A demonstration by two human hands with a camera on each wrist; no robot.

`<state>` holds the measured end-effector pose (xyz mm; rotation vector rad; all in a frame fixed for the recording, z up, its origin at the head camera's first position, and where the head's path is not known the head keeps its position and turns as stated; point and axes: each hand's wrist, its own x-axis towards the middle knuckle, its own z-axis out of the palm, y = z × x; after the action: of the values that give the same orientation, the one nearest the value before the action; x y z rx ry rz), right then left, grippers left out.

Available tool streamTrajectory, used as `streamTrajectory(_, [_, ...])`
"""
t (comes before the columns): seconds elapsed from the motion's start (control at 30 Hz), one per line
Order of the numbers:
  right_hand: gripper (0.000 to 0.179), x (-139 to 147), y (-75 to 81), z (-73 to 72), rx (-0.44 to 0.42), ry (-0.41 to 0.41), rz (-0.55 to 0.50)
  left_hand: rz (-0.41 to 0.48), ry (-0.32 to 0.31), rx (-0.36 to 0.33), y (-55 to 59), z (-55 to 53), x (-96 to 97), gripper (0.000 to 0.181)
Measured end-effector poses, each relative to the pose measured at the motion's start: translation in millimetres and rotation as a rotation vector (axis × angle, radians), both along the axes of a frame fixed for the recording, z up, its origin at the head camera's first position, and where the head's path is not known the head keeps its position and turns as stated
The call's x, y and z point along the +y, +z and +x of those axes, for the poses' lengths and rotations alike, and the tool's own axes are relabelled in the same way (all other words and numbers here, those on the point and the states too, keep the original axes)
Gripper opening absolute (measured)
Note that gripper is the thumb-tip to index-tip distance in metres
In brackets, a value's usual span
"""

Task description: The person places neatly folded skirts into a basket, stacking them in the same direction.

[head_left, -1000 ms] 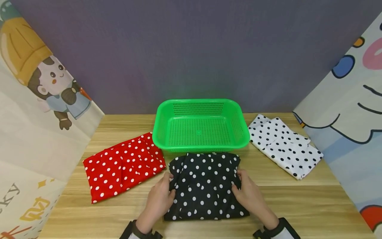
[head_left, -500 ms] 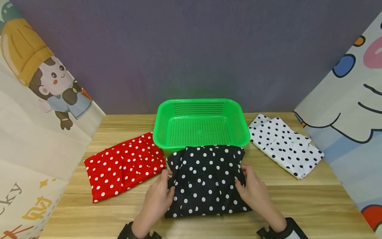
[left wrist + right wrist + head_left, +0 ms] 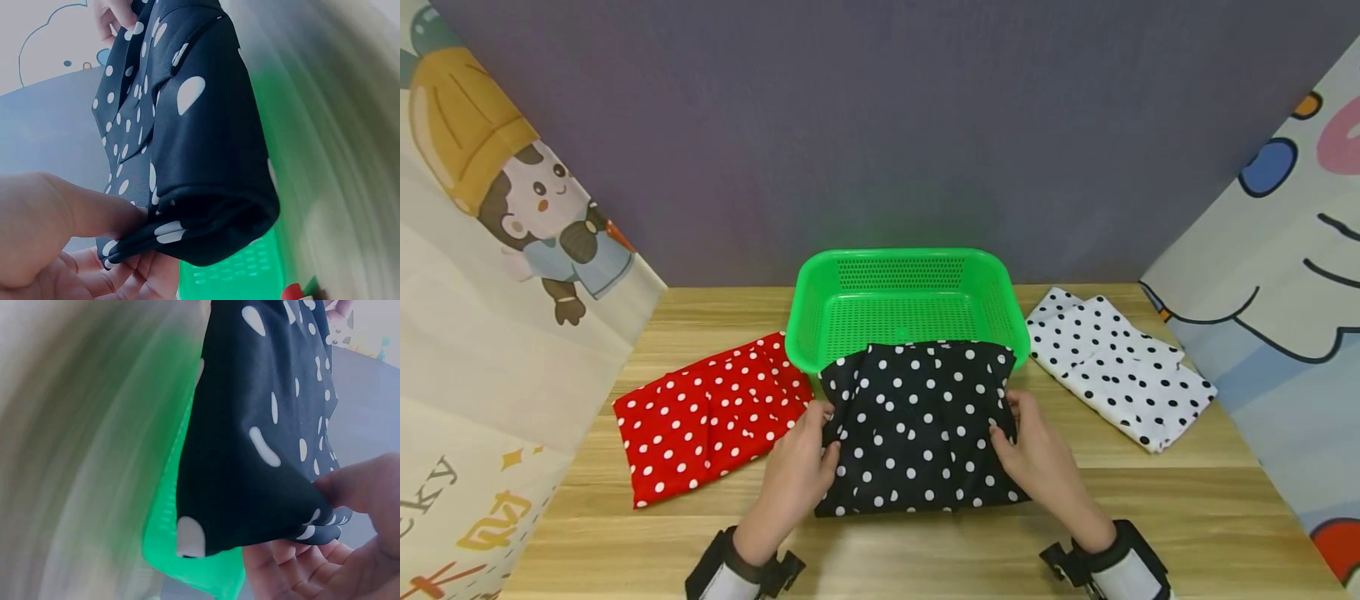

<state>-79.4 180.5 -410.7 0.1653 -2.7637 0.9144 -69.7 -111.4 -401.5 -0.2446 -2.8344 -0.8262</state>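
A folded black cloth with white dots is held up between both hands, its far edge overlapping the near rim of the green basket. My left hand pinches its left side, thumb on top and fingers beneath, as the left wrist view shows. On the opposite side, my right hand grips the cloth the same way. Seen from its end in the left wrist view, the black cloth is rolled over in thick layers. The right wrist view shows the basket beyond the cloth.
Left of the basket lies a folded red cloth with white dots. A folded white cloth with black dots lies to its right. All rest on a wooden table, with a dark grey wall behind.
Both hands have lifted the black cloth and carried it forward, so that it now covers part of the basket's near rim. The basket and the other cloths have stayed put.
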Motion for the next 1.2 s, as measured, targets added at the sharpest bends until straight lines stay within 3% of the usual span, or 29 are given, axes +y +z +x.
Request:
streamTrajectory(0.53, [0.047,0,20.6,-50.4,-0.008,0.049,0.026,0.016,0.015,0.038,15.6,-50.3,-0.8,0.044])
streamTrajectory(0.77, [0.046,1,24.7,-66.9,0.053,0.072,0.04,0.016,0.008,0.042,19.6,-64.2,1.1,0.041])
streamTrajectory(1.2, [0.044,3,35.9,-95.7,0.064,0.081,0.062,-0.049,0.014,0.045,32.4,-94.0,5.0,0.036])
